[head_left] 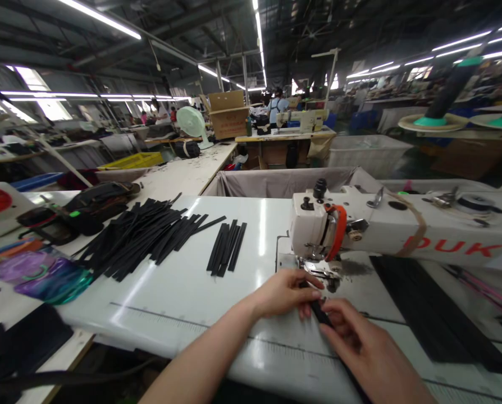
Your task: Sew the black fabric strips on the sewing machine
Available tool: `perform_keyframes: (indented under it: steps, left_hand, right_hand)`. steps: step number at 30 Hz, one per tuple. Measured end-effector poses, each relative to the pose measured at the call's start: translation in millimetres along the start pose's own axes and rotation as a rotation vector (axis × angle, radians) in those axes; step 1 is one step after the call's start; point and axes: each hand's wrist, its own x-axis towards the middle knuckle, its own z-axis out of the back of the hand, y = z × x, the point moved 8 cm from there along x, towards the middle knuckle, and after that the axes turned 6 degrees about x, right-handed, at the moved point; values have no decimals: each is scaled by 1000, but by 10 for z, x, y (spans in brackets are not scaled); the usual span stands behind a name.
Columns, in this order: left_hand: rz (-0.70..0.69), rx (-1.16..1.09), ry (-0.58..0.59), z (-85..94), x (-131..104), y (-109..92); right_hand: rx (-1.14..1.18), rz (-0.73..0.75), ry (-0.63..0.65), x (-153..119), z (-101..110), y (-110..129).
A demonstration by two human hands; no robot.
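Two hands hold one narrow black fabric strip (322, 314) just in front of the presser foot (329, 274) of a white sewing machine (386, 221); the left hand (278, 294) pinches its upper end between thumb and fingers, while the right hand (363, 342) grasps it lower down, the rest trailing toward the near edge of the counter (251, 252); whether the tip lies under the foot cannot be told, since the fingers cover it. The left fingertips are close to the needle area, so a slip or a sudden start of the machine could catch one; uneven tension between the hands could skew or twist the strip, and its hanging tail could snag on the counter's edge.

The counter is pale and glossy, with a ruler scale (175, 321) along its near side; it carries a loose heap of black strips (137, 238), a smaller bunch (226, 247) nearer the machine, and wide black fabric pieces (423, 314) to the right; beyond lies a large sewing hall under strip lights, with a pale green fan (192, 122), a cardboard box (228, 122) and a person in light blue (277, 106).
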Motion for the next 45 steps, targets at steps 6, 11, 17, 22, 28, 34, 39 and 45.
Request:
perform_keyframes:
  steps: [6,11,17,22,28,34,39,45]
  left_hand:
    - [90,37,-222,288,14,178]
    - [-149,754,-651,489,-125,-162]
    - [-271,1116,-446,250,-110,-243]
    - [-201,1213,-443,220,-104,-227]
    - [-278,1226,-419,141,-78,-220]
    - [-302,1266,-456,99,-63,-202]
    - [-273,1314,-459,100,-18,-161]
    - [-238,1338,-399,98,5,-136]
  right_hand:
    - [-151,437,227,184,-270,383]
    - [-388,584,147,196,-447,258]
    - [-400,667,83,93,-459,212]
    - [-402,674,63,73,-440,177]
    - [-477,636,17,106,-476,176]
    - [-500,629,-29,113,-464,166]
    - [-526,612,-25,121,-471,154]
    - [-520,635,-12,115,-461,178]
